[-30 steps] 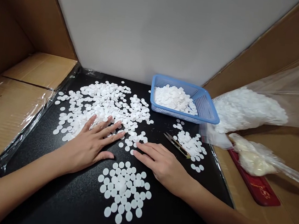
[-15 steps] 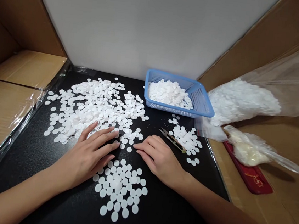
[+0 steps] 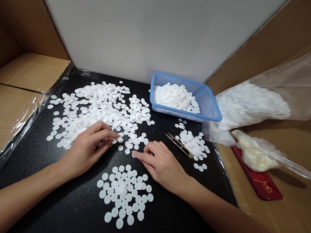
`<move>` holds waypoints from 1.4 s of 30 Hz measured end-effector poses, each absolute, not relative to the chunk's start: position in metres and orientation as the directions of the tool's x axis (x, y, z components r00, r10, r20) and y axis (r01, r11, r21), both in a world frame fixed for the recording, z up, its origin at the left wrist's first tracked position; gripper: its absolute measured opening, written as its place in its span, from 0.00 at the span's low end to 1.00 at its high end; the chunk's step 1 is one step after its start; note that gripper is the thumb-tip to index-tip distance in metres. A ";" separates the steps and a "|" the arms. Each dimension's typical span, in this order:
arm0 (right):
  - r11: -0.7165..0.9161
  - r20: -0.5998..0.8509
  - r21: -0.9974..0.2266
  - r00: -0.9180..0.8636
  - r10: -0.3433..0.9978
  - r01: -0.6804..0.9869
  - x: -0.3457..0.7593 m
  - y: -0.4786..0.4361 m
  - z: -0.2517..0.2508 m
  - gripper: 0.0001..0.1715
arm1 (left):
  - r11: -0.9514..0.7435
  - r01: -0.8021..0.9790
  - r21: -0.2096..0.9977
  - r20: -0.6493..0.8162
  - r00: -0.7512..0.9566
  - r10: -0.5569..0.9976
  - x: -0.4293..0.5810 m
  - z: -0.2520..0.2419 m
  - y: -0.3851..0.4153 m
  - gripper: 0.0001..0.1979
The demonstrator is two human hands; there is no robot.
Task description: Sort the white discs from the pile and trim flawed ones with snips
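Note:
My left hand (image 3: 89,148) is at the front edge of a large pile of white discs (image 3: 101,107), its index finger stretched over a few of them and the other fingers curled. The index fingertip of my right hand (image 3: 161,163) touches a single white disc (image 3: 134,154) on the black table; the other fingers are bent in. Nearer to me, between my forearms, lies a loose group of flat white discs (image 3: 125,195). Whether my left fingertips pinch a disc is too small to tell.
A blue basket (image 3: 212,105) with white discs stands at the back. Thread snips (image 3: 179,145) lie beside a small disc pile (image 3: 194,144). At the right are a clear bag of discs (image 3: 252,104), a small tied bag (image 3: 259,155) and a red case (image 3: 268,187). Cardboard flanks the table.
My left hand has drawn back from the near group, and its spread fingers have curled. My right index finger has moved slightly left onto a disc.

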State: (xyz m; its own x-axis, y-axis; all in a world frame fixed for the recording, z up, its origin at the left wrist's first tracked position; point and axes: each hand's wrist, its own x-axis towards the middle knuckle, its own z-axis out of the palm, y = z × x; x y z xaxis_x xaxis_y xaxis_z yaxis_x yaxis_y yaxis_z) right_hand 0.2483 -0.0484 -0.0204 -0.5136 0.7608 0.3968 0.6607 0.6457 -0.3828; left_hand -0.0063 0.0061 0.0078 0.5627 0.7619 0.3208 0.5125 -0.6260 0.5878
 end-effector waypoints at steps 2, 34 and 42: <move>0.665 0.404 -0.376 -0.531 0.745 0.645 0.249 -0.048 -0.021 0.13 | -0.626 0.515 0.586 0.352 0.534 0.769 -0.008 0.010 0.011 0.10; 0.359 0.257 -0.824 -0.276 0.926 0.439 0.244 -0.056 -0.004 0.06 | -0.565 0.366 0.740 0.195 0.687 0.700 0.036 0.010 -0.025 0.15; 0.271 0.231 -0.923 -0.168 0.958 0.273 0.243 -0.068 0.007 0.05 | -0.216 0.210 0.954 0.075 0.531 0.844 0.042 0.019 -0.027 0.10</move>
State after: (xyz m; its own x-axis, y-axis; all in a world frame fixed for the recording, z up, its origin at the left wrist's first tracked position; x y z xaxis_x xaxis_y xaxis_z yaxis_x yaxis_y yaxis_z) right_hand 0.2432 -0.0676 0.0067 -0.1678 0.9583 0.2312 0.2733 0.2706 -0.9231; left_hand 0.0421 -0.0274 0.0193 0.5313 0.8439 0.0746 0.2097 -0.2163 0.9536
